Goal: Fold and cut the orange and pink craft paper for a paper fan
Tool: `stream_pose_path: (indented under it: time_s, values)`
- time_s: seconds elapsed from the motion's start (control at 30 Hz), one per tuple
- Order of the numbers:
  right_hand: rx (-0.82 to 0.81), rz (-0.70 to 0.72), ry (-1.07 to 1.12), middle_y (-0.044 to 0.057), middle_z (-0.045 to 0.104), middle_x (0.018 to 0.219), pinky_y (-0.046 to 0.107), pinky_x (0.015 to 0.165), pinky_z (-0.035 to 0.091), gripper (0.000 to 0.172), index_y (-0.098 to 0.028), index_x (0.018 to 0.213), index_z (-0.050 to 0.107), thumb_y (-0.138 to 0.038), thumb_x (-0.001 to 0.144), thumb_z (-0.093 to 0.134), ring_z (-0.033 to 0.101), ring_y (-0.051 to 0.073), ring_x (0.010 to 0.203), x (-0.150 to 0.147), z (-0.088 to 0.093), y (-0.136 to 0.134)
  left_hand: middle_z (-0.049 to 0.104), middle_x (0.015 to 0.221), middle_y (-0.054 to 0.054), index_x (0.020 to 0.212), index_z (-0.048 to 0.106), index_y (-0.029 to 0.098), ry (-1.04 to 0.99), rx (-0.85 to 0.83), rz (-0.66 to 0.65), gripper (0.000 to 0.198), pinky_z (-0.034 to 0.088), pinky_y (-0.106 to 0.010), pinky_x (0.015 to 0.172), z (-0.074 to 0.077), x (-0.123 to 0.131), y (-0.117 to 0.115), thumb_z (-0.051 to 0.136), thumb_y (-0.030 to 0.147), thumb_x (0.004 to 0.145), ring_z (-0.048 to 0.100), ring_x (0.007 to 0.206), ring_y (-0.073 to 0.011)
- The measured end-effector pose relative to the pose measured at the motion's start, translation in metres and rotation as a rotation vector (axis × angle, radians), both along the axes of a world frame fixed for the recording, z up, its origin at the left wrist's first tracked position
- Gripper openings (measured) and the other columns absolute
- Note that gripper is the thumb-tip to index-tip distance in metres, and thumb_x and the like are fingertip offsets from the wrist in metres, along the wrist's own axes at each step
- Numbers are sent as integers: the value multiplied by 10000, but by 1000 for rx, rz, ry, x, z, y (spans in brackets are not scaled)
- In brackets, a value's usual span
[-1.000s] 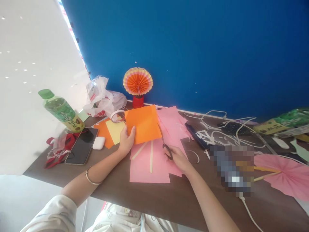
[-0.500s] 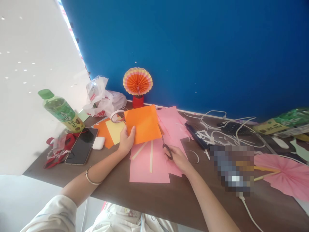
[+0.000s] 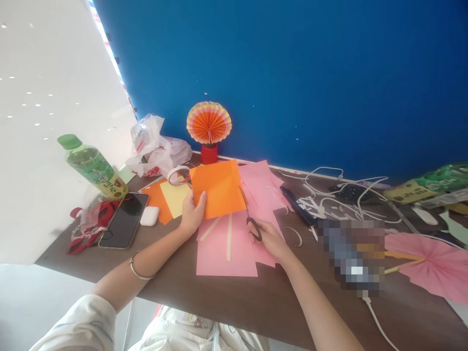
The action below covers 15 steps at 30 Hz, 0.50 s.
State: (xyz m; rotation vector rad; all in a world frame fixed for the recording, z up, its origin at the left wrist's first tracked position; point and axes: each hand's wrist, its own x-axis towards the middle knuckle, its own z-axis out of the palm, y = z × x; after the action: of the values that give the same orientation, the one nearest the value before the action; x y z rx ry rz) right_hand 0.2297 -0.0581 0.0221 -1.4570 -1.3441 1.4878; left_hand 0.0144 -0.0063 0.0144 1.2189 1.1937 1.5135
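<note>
Brown desk (image 3: 171, 287), pretty cluttered, with a plain blue wall (image 3: 292, 73) behind it. Nearest the edge there's a pink sheet (image 3: 241, 248) lying flat with two thin pale strips (image 3: 229, 239) on it. Right hand (image 3: 268, 239) is curled around the dark handles of some scissors (image 3: 255, 230), blades pointing away by the orange sheet's right edge; can't tell if they're actually touching it. Left hand (image 3: 193, 213) has that orange sheet (image 3: 219, 187) pinched by its lower left, thumb on top, held up over the pink paper. Off to the left sit a phone (image 3: 124, 222) and a little white case (image 3: 149, 216), then a tilted-looking green-capped bottle (image 3: 95, 168). Further back, a crumpled plastic bag (image 3: 157, 151), and right by the wall a round pleated paper fan (image 3: 209, 122) standing above a red holder (image 3: 209, 154).
</note>
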Motion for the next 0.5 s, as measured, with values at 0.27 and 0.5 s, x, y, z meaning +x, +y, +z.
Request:
stream_pose_path:
  time_s: [0.27, 0.5]
  values:
    - [12, 12, -7, -42, 444, 511, 246, 525, 319, 399, -187, 618, 445, -553, 744, 543, 402, 93, 502, -2, 5, 0, 616, 1085, -94, 1039, 551, 180, -10, 0, -6, 301, 473, -352, 850, 0, -1, 0, 493, 385, 826, 595, 984, -210]
    - [3, 4, -11, -28, 457, 535, 245, 503, 302, 398, -187, 641, 451, -563, 748, 530, 403, 99, 505, -2, 2, 0, 617, 1081, -90, 1040, 551, 181, -2, 1, -19, 307, 475, -340, 848, 3, 1, -3, 494, 392, 823, 592, 986, -205]
